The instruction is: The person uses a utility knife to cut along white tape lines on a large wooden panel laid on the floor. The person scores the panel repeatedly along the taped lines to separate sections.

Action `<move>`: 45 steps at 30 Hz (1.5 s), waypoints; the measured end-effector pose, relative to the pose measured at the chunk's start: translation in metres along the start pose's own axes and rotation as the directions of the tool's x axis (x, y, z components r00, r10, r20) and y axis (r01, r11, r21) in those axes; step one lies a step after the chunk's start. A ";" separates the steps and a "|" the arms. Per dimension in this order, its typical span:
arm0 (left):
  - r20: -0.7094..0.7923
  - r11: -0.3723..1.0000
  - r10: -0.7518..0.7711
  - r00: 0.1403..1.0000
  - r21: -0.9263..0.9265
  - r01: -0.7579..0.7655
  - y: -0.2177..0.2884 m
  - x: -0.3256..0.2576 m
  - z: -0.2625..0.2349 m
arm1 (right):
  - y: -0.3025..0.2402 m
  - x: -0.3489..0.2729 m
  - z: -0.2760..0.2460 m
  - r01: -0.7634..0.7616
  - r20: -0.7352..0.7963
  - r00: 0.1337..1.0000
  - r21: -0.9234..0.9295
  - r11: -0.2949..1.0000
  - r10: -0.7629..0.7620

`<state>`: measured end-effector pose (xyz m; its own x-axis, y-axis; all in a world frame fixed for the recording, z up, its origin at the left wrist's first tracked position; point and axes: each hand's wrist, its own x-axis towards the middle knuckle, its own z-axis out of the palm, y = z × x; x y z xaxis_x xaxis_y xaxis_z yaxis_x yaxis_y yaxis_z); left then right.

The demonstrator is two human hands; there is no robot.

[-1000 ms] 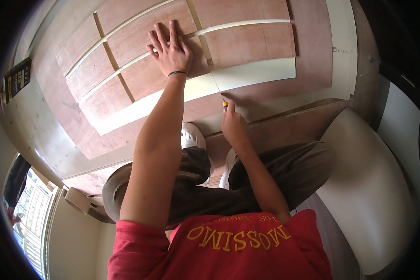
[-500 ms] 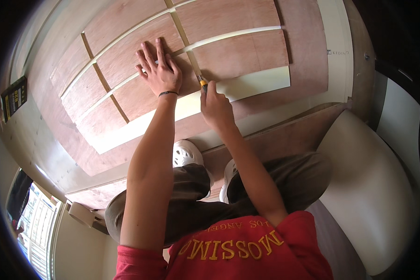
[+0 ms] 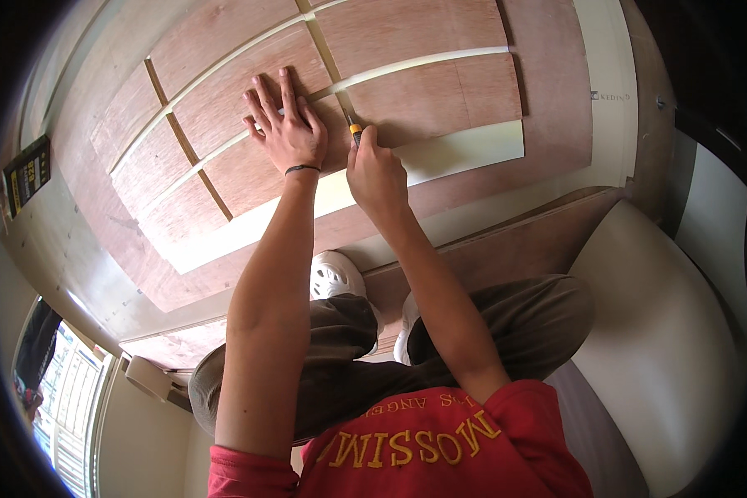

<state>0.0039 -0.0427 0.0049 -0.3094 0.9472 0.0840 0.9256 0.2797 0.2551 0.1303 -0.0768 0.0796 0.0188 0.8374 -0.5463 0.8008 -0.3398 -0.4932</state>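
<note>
My left hand (image 3: 290, 137) lies flat with fingers spread on thin reddish-brown plywood rectangles (image 3: 261, 62). A dark band circles that wrist. In my right hand (image 3: 378, 176) is a utility knife (image 3: 356, 133) with a yellow and dark body. Its front end points away from me, into the narrow gap between the plywood piece under my left hand and the plywood piece (image 3: 444, 95) to the right. The blade's tip is too small to make out. Beneath the pieces lies a pale, glossy sheet (image 3: 473, 151), bare along its near edge and showing as light strips between rows.
A larger plywood board (image 3: 556, 124) lies under the sheet. To the right curves a big cream-coloured sheet (image 3: 647, 332). A black box with yellow marks (image 3: 26, 176) stands at far left, above a bright window (image 3: 70, 398). My white clogs (image 3: 336, 274) are close to the board's near edge.
My right hand has moved slightly away from me and to the left, carrying the knife farther along the gap. My left hand stays pressed on the plywood.
</note>
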 end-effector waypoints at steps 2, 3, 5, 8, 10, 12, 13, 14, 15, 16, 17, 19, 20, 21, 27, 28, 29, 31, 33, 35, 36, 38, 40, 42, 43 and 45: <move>0.002 1.000 -0.001 1.000 -0.004 0.001 0.001 0.000 -0.001 | 0.001 0.000 0.000 0.013 -0.001 1.000 -0.002 1.000 -0.013; 0.004 1.000 -0.001 1.000 -0.009 0.001 0.001 0.000 -0.001 | 0.002 0.000 0.000 0.013 0.002 1.000 -0.003 1.000 -0.013; 0.008 1.000 0.002 1.000 -0.011 -0.002 0.002 0.001 -0.002 | 0.003 0.001 0.000 0.010 0.011 1.000 0.002 1.000 -0.010; 0.010 1.000 -0.002 1.000 -0.010 0.002 0.001 0.001 -0.001 | 0.003 0.000 -0.002 0.021 0.020 1.000 0.004 1.000 -0.021; 0.013 1.000 -0.004 1.000 -0.009 0.004 0.000 0.001 -0.002 | 0.003 0.000 -0.001 0.020 0.015 1.000 -0.004 1.000 -0.020; 0.013 1.000 -0.002 1.000 -0.014 0.003 0.000 0.001 -0.001 | 0.003 0.000 0.000 0.026 0.009 1.000 -0.004 1.000 -0.026; 0.014 1.000 -0.002 1.000 -0.016 0.002 0.001 0.001 -0.001 | 0.004 0.000 0.001 0.031 0.006 0.999 -0.002 1.000 -0.031; 0.014 1.000 -0.002 1.000 -0.018 0.002 0.001 0.001 -0.002 | 0.004 0.000 0.001 0.037 0.004 0.999 0.001 0.999 -0.037; 0.015 1.000 -0.003 1.000 -0.020 0.003 0.001 0.001 -0.002 | 0.004 0.000 0.002 0.035 0.001 0.999 -0.002 0.999 -0.035; 0.015 1.000 -0.003 1.000 -0.022 0.003 0.001 0.001 -0.002 | 0.004 0.000 0.001 0.033 -0.002 0.999 -0.006 0.999 -0.033; 0.016 1.000 -0.003 1.000 -0.020 0.003 0.001 0.001 -0.002 | 0.003 0.000 0.001 0.030 -0.005 1.000 -0.010 0.999 -0.030; 0.018 1.000 -0.004 1.000 -0.016 0.004 0.002 0.001 -0.002 | 0.001 0.000 0.000 0.015 -0.004 1.000 -0.004 1.000 -0.015; 0.016 1.000 -0.003 1.000 -0.023 0.003 0.002 0.001 -0.002 | -0.001 0.000 -0.001 0.007 -0.003 1.000 -0.001 1.000 -0.007; 0.013 1.000 -0.002 1.000 -0.030 0.002 0.003 0.001 -0.002 | -0.002 0.001 -0.001 0.001 0.000 1.000 -0.039 0.999 -0.001; 0.008 0.999 0.003 1.000 -0.033 -0.003 0.001 0.001 -0.002 | 0.006 -0.010 -0.001 -0.014 0.073 0.997 -0.105 0.994 0.022; 0.004 0.999 0.010 1.000 -0.032 -0.010 0.000 0.001 -0.002 | 0.010 -0.017 -0.001 -0.031 0.091 0.995 -0.112 0.993 0.041; 0.021 1.000 0.003 1.000 -0.029 -0.002 0.000 0.001 -0.003 | 0.014 -0.026 0.000 -0.048 0.109 0.992 -0.120 0.992 0.061; 0.054 1.000 -0.011 0.998 -0.025 0.012 0.000 -0.002 -0.003 | 0.025 -0.045 0.003 -0.071 0.151 0.984 -0.162 0.984 0.096; 0.038 0.999 -0.003 0.999 -0.036 0.004 0.000 -0.002 -0.001 | 0.038 -0.062 0.003 -0.050 0.174 0.981 -0.198 0.979 0.085; 0.008 0.999 0.005 1.000 -0.038 -0.005 -0.002 0.003 0.001 | 0.049 -0.073 0.007 -0.071 0.172 0.980 -0.191 0.979 0.105; -0.011 0.999 0.006 1.000 -0.034 -0.007 -0.003 0.005 0.002 | 0.055 -0.081 0.006 -0.103 0.194 0.972 -0.169 0.980 0.135; -0.026 1.000 0.009 1.000 -0.021 -0.010 -0.004 0.001 0.004 | 0.062 -0.095 0.003 -0.141 0.215 0.962 -0.148 0.979 0.171; -0.029 1.000 0.011 1.000 -0.002 -0.011 -0.001 -0.004 0.004 | 0.069 -0.103 0.003 -0.150 0.208 0.962 -0.143 0.978 0.178; -0.018 1.000 0.012 1.000 -0.016 -0.012 0.000 0.001 0.003 | 0.079 -0.111 0.005 -0.147 0.206 0.962 -0.155 0.977 0.178; -0.019 1.000 0.011 1.000 -0.026 -0.011 0.001 0.006 0.003 | 0.081 -0.112 0.004 -0.141 0.199 0.965 -0.164 0.976 0.173; -0.024 0.999 0.028 0.999 -0.015 -0.029 -0.001 0.003 0.007 | 0.083 -0.120 0.004 -0.134 0.202 0.966 -0.140 0.981 0.160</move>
<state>0.0040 -0.0388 -0.0022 -0.2881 0.9507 0.1145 0.9308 0.2500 0.2668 0.1921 -0.2066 0.1019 0.0260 0.6683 -0.7434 0.8668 -0.3855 -0.3163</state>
